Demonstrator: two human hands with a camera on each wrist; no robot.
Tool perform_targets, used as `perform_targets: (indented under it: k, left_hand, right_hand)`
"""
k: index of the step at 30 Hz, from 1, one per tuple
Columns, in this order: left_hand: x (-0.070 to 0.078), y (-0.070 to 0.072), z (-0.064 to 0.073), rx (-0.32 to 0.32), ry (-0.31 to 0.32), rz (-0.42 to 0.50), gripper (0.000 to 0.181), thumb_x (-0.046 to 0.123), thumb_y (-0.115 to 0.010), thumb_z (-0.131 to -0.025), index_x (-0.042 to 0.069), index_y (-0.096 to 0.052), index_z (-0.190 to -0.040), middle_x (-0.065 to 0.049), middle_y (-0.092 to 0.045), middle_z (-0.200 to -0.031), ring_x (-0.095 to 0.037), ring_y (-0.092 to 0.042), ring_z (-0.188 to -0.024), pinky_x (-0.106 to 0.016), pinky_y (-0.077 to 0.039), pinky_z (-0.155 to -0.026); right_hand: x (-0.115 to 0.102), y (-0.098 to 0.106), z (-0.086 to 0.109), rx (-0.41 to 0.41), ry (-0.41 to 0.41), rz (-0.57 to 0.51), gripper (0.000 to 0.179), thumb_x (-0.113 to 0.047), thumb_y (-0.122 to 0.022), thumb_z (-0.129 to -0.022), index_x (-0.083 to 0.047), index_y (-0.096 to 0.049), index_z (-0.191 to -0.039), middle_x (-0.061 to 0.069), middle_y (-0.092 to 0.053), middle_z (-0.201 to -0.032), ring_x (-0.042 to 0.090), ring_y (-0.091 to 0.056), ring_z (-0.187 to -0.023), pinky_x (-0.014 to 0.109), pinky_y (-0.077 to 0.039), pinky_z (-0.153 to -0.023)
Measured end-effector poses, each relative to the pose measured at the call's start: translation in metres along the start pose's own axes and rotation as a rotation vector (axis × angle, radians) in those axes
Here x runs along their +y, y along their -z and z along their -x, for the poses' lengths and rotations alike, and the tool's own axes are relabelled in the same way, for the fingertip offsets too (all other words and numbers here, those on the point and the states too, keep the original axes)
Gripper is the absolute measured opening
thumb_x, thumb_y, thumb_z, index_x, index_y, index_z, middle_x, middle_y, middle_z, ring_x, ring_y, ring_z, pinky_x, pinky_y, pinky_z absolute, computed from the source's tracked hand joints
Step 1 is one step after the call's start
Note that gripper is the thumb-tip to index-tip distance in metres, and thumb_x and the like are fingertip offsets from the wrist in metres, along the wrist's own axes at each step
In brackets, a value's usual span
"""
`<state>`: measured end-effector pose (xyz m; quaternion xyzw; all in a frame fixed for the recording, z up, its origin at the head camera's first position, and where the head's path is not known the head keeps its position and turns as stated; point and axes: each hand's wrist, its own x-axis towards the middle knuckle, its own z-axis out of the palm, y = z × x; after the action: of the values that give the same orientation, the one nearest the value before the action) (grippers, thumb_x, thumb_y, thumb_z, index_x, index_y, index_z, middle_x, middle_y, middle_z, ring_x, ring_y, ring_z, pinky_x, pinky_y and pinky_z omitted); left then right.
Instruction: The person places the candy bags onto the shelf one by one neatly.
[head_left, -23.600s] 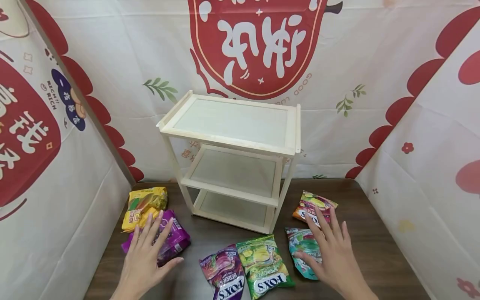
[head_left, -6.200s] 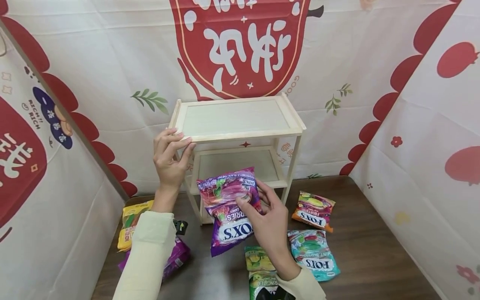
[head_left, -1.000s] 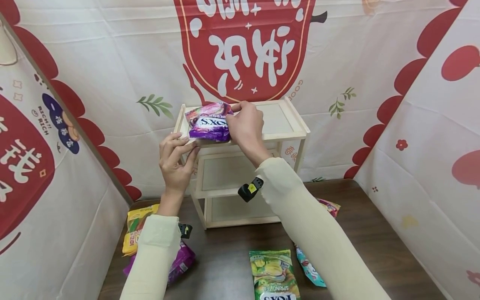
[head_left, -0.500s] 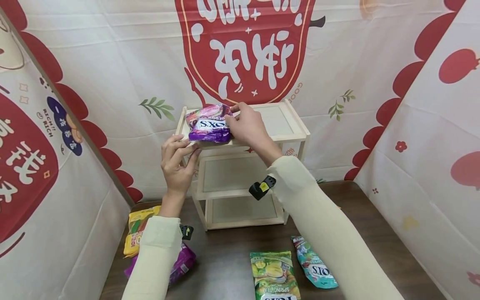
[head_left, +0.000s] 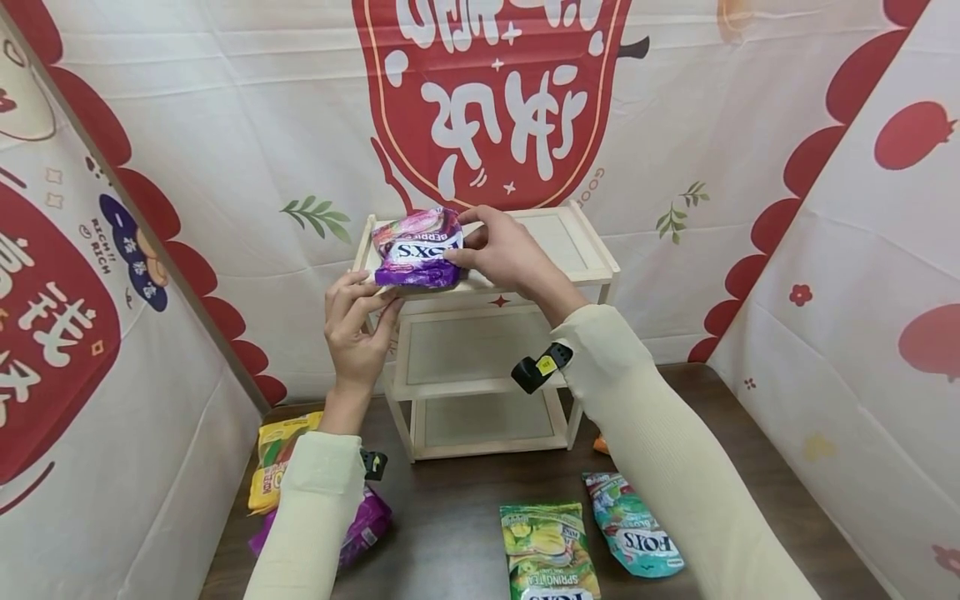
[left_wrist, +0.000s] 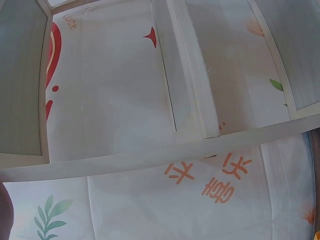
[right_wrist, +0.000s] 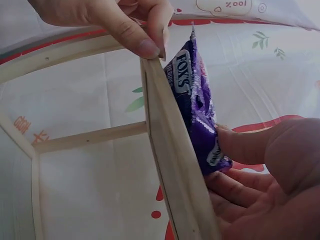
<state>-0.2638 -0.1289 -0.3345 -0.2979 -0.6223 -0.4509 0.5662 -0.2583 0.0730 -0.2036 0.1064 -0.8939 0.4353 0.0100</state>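
A small three-tier shelf rack [head_left: 555, 237] stands at the back of the table. A purple Fox's berries candy bag [head_left: 418, 250] lies on the left part of its top board, lettering upside down to me. My right hand [head_left: 510, 254] holds the bag's right end, thumb on the front and fingers behind; the right wrist view shows that thumb pressing the purple wrapper [right_wrist: 195, 105]. My left hand [head_left: 352, 329] pinches the top board's front left corner, thumb underneath. In the left wrist view only the rack's frame [left_wrist: 125, 157] and the backdrop show clearly.
Green [head_left: 550, 550] and teal [head_left: 633, 529] candy bags lie at the front right; an orange bag [head_left: 601, 444] is mostly hidden by my right sleeve. Yellow [head_left: 273, 458] and purple [head_left: 367, 521] bags lie left, partly behind my left sleeve. Printed cloth walls surround the table.
Earlier the berries bag lay on the table, then was held before the rack; now it is on the top board. In the last second my right thumb shifts slightly left over the bag's front.
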Motion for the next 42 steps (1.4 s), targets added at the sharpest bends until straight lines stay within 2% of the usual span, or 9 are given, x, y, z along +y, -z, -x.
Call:
perform_targets:
  k: [6, 14, 18, 23, 29, 32, 36, 39, 42]
  left_hand:
    - [0.0, 0.0, 0.001, -0.003, 0.006, 0.017, 0.015, -0.007, -0.079, -0.07, -0.001, -0.069, -0.079, -0.016, -0.063, -0.089, -0.036, -0.054, -0.105, -0.046, -0.042, -0.097]
    - [0.001, -0.002, 0.0, -0.004, 0.005, 0.022, 0.015, -0.007, -0.079, -0.071, 0.0, -0.069, -0.08, -0.016, -0.064, -0.09, -0.035, -0.054, -0.106, -0.046, -0.042, -0.097]
    - [0.001, -0.002, -0.001, -0.001, -0.001, 0.023, 0.016, -0.008, -0.079, -0.07, 0.0, -0.069, -0.079, -0.015, -0.063, -0.089, -0.035, -0.054, -0.106, -0.046, -0.042, -0.097]
    - [0.001, -0.002, -0.003, -0.003, -0.008, 0.027, 0.016, -0.008, -0.079, -0.07, 0.0, -0.069, -0.08, -0.016, -0.063, -0.088, -0.035, -0.053, -0.106, -0.047, -0.041, -0.098]
    - [0.0, -0.001, -0.002, -0.004, 0.002, 0.007, 0.016, -0.007, -0.079, -0.071, 0.001, -0.071, -0.083, -0.016, -0.063, -0.089, -0.033, -0.053, -0.106, -0.045, -0.041, -0.098]
    - [0.0, -0.001, -0.002, -0.005, 0.003, 0.005, 0.016, -0.006, -0.078, -0.072, 0.001, -0.071, -0.084, -0.016, -0.063, -0.09, -0.033, -0.053, -0.106, -0.046, -0.041, -0.099]
    - [-0.001, 0.0, -0.001, -0.004, -0.001, 0.011, 0.016, -0.005, -0.078, -0.072, 0.001, -0.072, -0.085, -0.017, -0.063, -0.09, -0.034, -0.053, -0.107, -0.047, -0.04, -0.099]
    - [0.0, 0.0, -0.002, 0.002, -0.004, 0.022, 0.018, -0.007, -0.078, -0.071, 0.001, -0.072, -0.086, -0.017, -0.063, -0.089, -0.035, -0.054, -0.107, -0.047, -0.04, -0.099]
    - [0.001, -0.001, -0.002, 0.006, -0.01, 0.035, 0.02, -0.008, -0.079, -0.07, 0.001, -0.072, -0.086, -0.017, -0.063, -0.088, -0.037, -0.054, -0.106, -0.048, -0.04, -0.099]
  right_hand:
    - [0.002, -0.005, 0.001, 0.089, -0.002, 0.065, 0.058, -0.033, -0.072, -0.085, -0.017, -0.048, -0.135, 0.007, -0.06, -0.098, 0.022, -0.056, -0.087, 0.03, -0.053, -0.065]
    - [0.001, -0.009, 0.002, 0.133, 0.044, 0.149, 0.075, -0.034, -0.074, -0.083, -0.027, -0.035, -0.147, 0.007, -0.06, -0.094, 0.021, -0.054, -0.079, 0.03, -0.048, -0.061]
    - [0.001, -0.01, 0.001, 0.113, 0.102, 0.266, 0.068, -0.036, -0.07, -0.086, -0.031, -0.038, -0.147, 0.01, -0.062, -0.118, 0.024, -0.057, -0.098, 0.035, -0.051, -0.08]
    - [0.001, -0.012, -0.001, 0.112, 0.109, 0.355, 0.06, -0.041, -0.067, -0.088, -0.026, -0.047, -0.142, 0.006, -0.046, -0.145, 0.026, -0.042, -0.131, 0.044, -0.036, -0.107]
    - [-0.002, -0.019, -0.002, 0.111, 0.116, 0.415, 0.059, -0.043, -0.066, -0.088, -0.019, -0.05, -0.14, 0.009, -0.05, -0.14, 0.024, -0.048, -0.124, 0.037, -0.044, -0.099]
    - [-0.003, -0.023, -0.003, 0.096, 0.129, 0.472, 0.061, -0.044, -0.064, -0.089, -0.016, -0.047, -0.141, 0.012, -0.056, -0.134, 0.023, -0.055, -0.107, 0.031, -0.05, -0.084]
    - [-0.004, -0.029, -0.006, 0.062, 0.128, 0.57, 0.065, -0.046, -0.06, -0.09, -0.014, -0.041, -0.144, 0.014, -0.059, -0.126, 0.02, -0.052, -0.084, 0.026, -0.045, -0.062]
    - [-0.004, -0.031, -0.007, 0.056, 0.118, 0.604, 0.065, -0.047, -0.058, -0.091, -0.015, -0.039, -0.145, 0.014, -0.057, -0.128, 0.02, -0.051, -0.088, 0.027, -0.047, -0.065]
    - [-0.004, -0.031, -0.009, 0.04, 0.086, 0.636, 0.064, -0.048, -0.055, -0.093, -0.019, -0.036, -0.147, 0.013, -0.054, -0.132, 0.023, -0.053, -0.102, 0.038, -0.049, -0.081]
